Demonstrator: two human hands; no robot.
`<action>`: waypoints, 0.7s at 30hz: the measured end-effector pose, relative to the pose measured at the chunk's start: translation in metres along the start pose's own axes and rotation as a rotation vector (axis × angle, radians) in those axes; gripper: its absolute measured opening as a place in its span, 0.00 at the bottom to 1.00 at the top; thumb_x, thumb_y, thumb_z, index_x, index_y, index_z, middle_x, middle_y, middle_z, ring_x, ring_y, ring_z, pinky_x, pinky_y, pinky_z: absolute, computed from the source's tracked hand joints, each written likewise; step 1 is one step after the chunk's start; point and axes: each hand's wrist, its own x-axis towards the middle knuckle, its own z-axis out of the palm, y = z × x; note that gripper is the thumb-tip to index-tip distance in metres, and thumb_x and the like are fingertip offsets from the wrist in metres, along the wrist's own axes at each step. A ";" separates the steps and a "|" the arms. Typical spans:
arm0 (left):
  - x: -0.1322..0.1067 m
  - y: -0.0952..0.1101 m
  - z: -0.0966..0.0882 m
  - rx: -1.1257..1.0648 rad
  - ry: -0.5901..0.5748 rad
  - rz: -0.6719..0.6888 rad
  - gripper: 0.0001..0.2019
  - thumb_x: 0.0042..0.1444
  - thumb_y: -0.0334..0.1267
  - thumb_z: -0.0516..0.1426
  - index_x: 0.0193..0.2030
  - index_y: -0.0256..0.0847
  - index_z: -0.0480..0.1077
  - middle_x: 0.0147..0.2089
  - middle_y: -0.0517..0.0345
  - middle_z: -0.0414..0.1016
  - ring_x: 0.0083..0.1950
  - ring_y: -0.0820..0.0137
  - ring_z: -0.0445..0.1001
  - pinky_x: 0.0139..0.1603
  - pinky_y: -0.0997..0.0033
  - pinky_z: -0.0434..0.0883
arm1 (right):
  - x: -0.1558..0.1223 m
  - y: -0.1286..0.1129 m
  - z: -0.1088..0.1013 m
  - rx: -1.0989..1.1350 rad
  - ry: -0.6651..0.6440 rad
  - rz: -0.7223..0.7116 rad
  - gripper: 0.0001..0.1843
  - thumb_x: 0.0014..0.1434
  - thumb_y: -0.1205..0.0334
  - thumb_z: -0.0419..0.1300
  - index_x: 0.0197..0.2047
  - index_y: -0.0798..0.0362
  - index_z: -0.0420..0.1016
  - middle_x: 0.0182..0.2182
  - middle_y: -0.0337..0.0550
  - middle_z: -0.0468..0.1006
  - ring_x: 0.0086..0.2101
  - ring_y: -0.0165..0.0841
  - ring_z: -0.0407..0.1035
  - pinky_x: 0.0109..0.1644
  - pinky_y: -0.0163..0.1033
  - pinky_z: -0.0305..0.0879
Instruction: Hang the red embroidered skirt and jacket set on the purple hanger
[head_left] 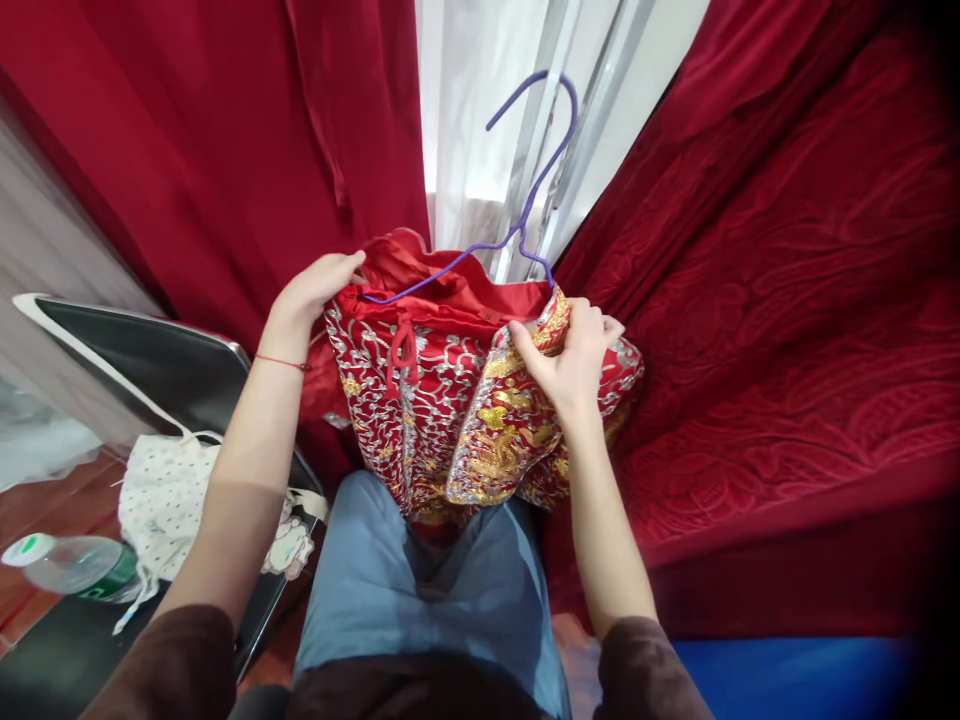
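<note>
A red garment (pixel 442 400) with gold and silver embroidery hangs in front of my knees, partly on a purple wire hanger (pixel 525 200). My left hand (pixel 315 285) grips the garment's upper left edge beside the hanger's arm. My right hand (pixel 574 350) pinches a bunched gold-embroidered fold at the upper right. The hanger's hook sticks up toward the window. The garment's lower part drapes over my blue trousers (pixel 420 590).
A bed with a red patterned cover (pixel 787 350) fills the right side. Red curtains (pixel 247 150) and a white sheer curtain (pixel 472 110) hang behind. At left a dark chair (pixel 150 360) holds a white dotted cloth (pixel 172 490); a plastic bottle (pixel 71 565) lies nearby.
</note>
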 end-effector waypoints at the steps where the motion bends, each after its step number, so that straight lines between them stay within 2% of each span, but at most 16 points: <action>1: -0.006 0.006 0.004 -0.053 -0.113 0.039 0.19 0.69 0.44 0.47 0.37 0.34 0.73 0.35 0.47 0.80 0.41 0.63 0.78 0.46 0.63 0.72 | -0.001 -0.001 -0.001 -0.015 0.003 0.004 0.31 0.61 0.33 0.54 0.45 0.54 0.70 0.36 0.46 0.73 0.40 0.42 0.66 0.53 0.53 0.56; 2: -0.015 0.012 0.008 -0.086 -0.165 0.128 0.22 0.70 0.47 0.44 0.38 0.34 0.74 0.35 0.47 0.80 0.41 0.64 0.78 0.47 0.64 0.72 | -0.003 -0.003 -0.001 -0.034 0.008 0.010 0.30 0.62 0.33 0.53 0.44 0.55 0.70 0.36 0.46 0.73 0.40 0.42 0.66 0.52 0.53 0.56; 3: -0.025 0.017 0.014 -0.087 -0.162 0.249 0.24 0.70 0.49 0.44 0.39 0.35 0.74 0.36 0.48 0.80 0.42 0.65 0.78 0.48 0.65 0.72 | -0.005 -0.005 -0.001 -0.056 0.012 0.018 0.29 0.62 0.34 0.53 0.44 0.55 0.70 0.35 0.46 0.73 0.40 0.42 0.66 0.52 0.53 0.56; 5: -0.048 0.025 0.028 -0.002 -0.087 0.480 0.22 0.68 0.53 0.48 0.42 0.37 0.74 0.37 0.51 0.79 0.44 0.65 0.77 0.49 0.66 0.71 | -0.009 -0.009 -0.001 -0.097 0.015 0.032 0.27 0.65 0.36 0.51 0.42 0.55 0.71 0.35 0.47 0.73 0.40 0.42 0.66 0.52 0.52 0.55; 7: -0.065 0.026 0.046 0.121 0.003 0.606 0.19 0.64 0.54 0.54 0.43 0.38 0.74 0.37 0.53 0.78 0.45 0.63 0.76 0.50 0.65 0.69 | -0.011 -0.011 -0.003 -0.128 0.010 0.042 0.26 0.67 0.39 0.49 0.42 0.54 0.71 0.35 0.47 0.74 0.40 0.42 0.66 0.52 0.51 0.55; 10: -0.071 0.020 0.070 0.212 0.170 0.652 0.16 0.65 0.50 0.54 0.43 0.39 0.73 0.32 0.54 0.74 0.44 0.61 0.76 0.51 0.63 0.67 | -0.011 -0.008 -0.012 -0.177 -0.036 0.028 0.25 0.70 0.41 0.47 0.42 0.54 0.72 0.34 0.46 0.75 0.39 0.40 0.67 0.51 0.49 0.56; 13: -0.065 0.012 0.081 0.219 0.239 0.640 0.15 0.68 0.47 0.50 0.42 0.41 0.73 0.29 0.55 0.71 0.43 0.60 0.76 0.50 0.63 0.66 | -0.010 0.002 -0.026 -0.240 -0.104 -0.011 0.26 0.72 0.43 0.44 0.39 0.54 0.73 0.32 0.46 0.76 0.37 0.37 0.68 0.49 0.44 0.56; 16: -0.063 0.010 0.081 0.223 0.252 0.636 0.15 0.69 0.47 0.49 0.42 0.41 0.73 0.29 0.55 0.72 0.42 0.60 0.77 0.48 0.63 0.66 | -0.010 0.012 -0.040 -0.278 -0.115 -0.021 0.26 0.74 0.45 0.43 0.37 0.54 0.73 0.30 0.44 0.77 0.34 0.34 0.68 0.45 0.40 0.56; 21: -0.071 0.010 0.069 0.237 0.252 0.634 0.16 0.69 0.48 0.48 0.43 0.42 0.73 0.29 0.55 0.73 0.43 0.61 0.77 0.46 0.66 0.65 | -0.014 0.022 -0.057 -0.286 -0.104 -0.021 0.25 0.74 0.46 0.43 0.36 0.53 0.71 0.28 0.41 0.77 0.30 0.32 0.68 0.43 0.37 0.56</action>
